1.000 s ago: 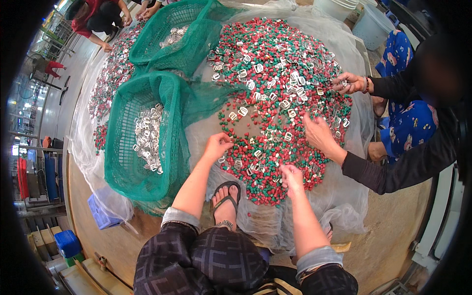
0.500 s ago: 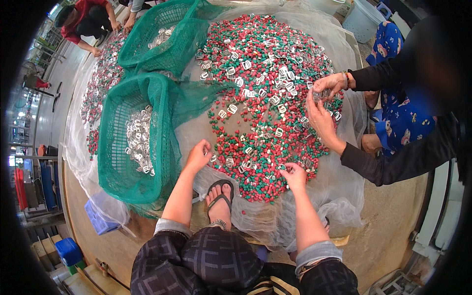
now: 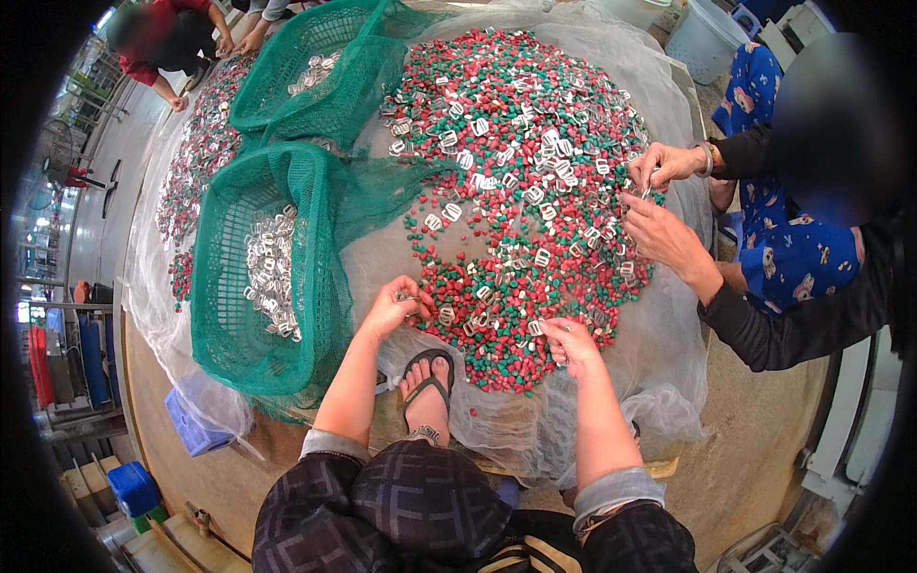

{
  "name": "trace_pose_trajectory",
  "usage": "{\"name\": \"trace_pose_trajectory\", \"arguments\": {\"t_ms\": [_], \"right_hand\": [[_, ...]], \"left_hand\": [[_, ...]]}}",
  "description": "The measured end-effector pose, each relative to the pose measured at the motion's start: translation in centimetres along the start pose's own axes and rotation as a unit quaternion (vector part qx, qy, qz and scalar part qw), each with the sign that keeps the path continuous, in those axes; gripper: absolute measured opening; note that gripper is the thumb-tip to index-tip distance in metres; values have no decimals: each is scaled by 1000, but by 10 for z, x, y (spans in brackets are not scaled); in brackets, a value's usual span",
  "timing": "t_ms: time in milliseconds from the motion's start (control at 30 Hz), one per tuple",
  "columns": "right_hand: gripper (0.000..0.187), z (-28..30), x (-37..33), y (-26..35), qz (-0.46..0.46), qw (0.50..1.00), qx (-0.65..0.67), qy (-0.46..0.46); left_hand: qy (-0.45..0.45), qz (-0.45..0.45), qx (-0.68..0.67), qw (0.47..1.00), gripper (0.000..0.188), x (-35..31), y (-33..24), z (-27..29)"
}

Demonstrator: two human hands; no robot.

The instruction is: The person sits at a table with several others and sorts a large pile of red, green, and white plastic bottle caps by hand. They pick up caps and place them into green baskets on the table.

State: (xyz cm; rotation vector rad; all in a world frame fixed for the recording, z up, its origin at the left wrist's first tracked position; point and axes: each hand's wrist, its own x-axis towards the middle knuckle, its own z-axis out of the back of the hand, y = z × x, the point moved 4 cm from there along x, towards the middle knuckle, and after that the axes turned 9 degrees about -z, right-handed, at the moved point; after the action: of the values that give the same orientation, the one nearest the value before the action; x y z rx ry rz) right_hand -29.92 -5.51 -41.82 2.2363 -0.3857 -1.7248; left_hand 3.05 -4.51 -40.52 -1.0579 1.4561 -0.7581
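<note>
A broad pile of small red, green and white pellets (image 3: pixel 478 355) is spread before me, with silvery slider buckles (image 3: pixel 547 213) scattered through it. My left hand (image 3: pixel 394 306) is at the pile's near left edge, fingers curled round a buckle that they mostly hide. To the right, my right hand (image 3: pixel 570 344) is closed with thumb and fingers pinched at the near edge of the pile. A buckle (image 3: pixel 535 328) shows at its fingertips. On the left, a green basket (image 3: pixel 215 325) lined with green netting holds a heap of loose buckles (image 3: pixel 271 272).
A co-worker's hands (image 3: pixel 664 205) hold a buckle at the pile's right side. A second green basket (image 3: pixel 272 100) with buckles stands farther back. White netting (image 3: pixel 535 430) lies under the pile. My sandalled foot (image 3: pixel 427 387) is between my arms. Another person (image 3: pixel 167 43) works far left.
My left hand has moved slightly right and closed over the buckle beside it. My right hand has turned, its fingers now pinched. The co-worker's hands have drawn back to the right.
</note>
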Motion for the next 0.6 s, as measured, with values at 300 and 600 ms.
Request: {"name": "trace_pose_trajectory", "arguments": {"t_ms": [300,600], "right_hand": [[25,-20,-5,-2,-45,997,-27,56],[26,-40,-10,-2,-43,994,-99,24]], "left_hand": [[12,-148,321,935,29,5,14,-13],[55,-50,199,977,22,7,30,-11]]}}
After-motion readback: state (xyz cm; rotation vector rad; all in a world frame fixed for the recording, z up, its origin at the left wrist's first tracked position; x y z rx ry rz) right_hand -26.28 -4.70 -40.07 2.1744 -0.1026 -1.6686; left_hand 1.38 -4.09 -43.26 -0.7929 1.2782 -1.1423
